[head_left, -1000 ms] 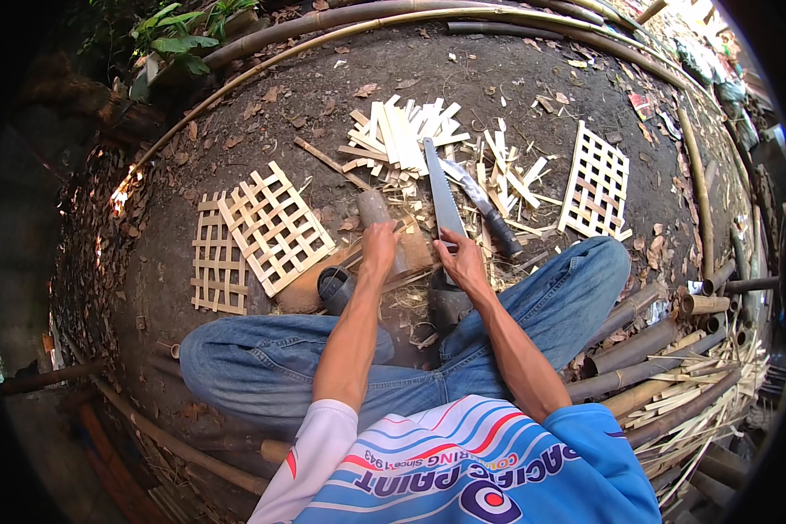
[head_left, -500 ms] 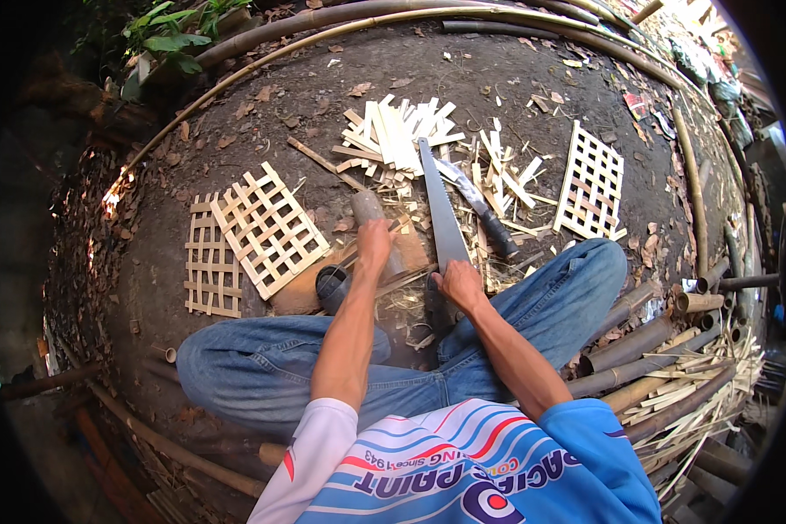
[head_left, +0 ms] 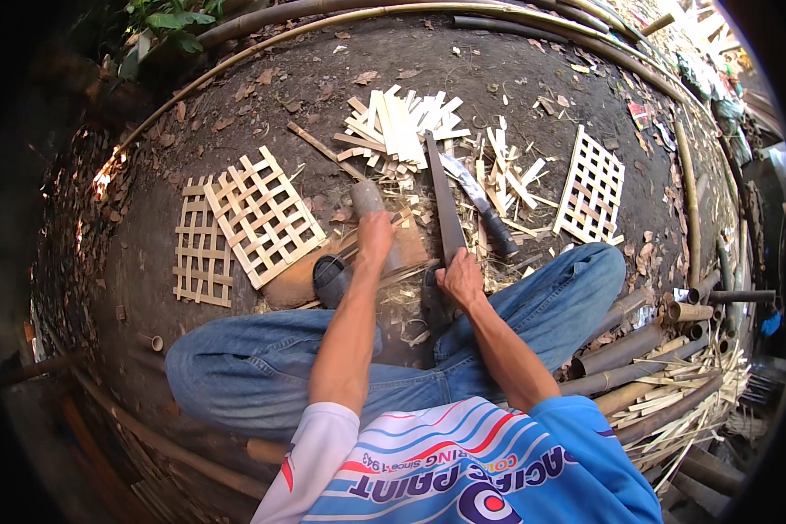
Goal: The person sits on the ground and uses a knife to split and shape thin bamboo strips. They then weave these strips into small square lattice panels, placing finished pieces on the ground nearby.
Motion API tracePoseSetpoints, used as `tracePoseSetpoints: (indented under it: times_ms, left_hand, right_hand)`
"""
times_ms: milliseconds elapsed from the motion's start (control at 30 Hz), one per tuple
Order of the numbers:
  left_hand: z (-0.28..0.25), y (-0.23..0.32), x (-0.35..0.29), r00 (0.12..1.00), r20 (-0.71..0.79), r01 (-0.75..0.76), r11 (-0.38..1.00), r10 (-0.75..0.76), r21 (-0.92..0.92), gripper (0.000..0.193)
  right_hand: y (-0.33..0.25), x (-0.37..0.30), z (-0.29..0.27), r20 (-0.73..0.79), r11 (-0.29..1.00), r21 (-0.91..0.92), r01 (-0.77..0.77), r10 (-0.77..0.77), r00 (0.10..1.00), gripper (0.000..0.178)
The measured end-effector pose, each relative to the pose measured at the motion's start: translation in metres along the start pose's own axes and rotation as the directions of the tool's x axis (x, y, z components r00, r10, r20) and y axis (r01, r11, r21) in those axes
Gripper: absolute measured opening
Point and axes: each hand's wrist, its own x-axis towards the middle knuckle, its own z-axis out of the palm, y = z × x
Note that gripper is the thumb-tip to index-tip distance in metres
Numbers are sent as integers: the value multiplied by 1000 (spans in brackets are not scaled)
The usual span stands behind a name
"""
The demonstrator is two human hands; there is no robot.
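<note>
My right hand (head_left: 461, 278) grips a handsaw (head_left: 443, 196), whose long blade points away from me; the hand covers its handle. Closed over a grey round log (head_left: 368, 199), my left hand (head_left: 375, 236) holds a thin bamboo strip (head_left: 403, 215) lying across the log, most of it hidden by the fingers. The saw's blade is apart from the strip, to its right. Beside the saw lies a large knife (head_left: 489, 218) with a black handle. A wooden board (head_left: 293, 284) rests on the ground left of the log.
Woven bamboo lattice panels lie at left (head_left: 262, 218) and right (head_left: 590, 185). A pile of cut bamboo slats (head_left: 397, 127) is ahead. Bamboo poles (head_left: 616, 377) and split strips (head_left: 672, 397) crowd the right. My jeans-clad legs (head_left: 253, 362) are folded around the work.
The saw blade has turned, its face going from shiny to dark, and has shifted slightly. My right hand has risen a little. The left hand keeps its place on the log.
</note>
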Motion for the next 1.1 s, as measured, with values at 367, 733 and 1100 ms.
tracePoseSetpoints:
  times_ms: [367, 733, 1100]
  left_hand:
    - [-1, 0, 3, 994, 37, 104, 995, -103, -6, 34]
    - [-6, 6, 0, 996, 16, 92, 995, -92, -38, 25]
    - [-3, 8, -2, 994, -18, 108, 993, -109, -52, 19]
  right_hand:
    - [32, 13, -36, -147, 964, 260, -49, 90, 985, 27]
    - [-16, -64, -108, -380, 849, 382, 365, -215, 900, 13]
    - [-34, -88, -83, -321, 812, 452, 370, -239, 917, 22]
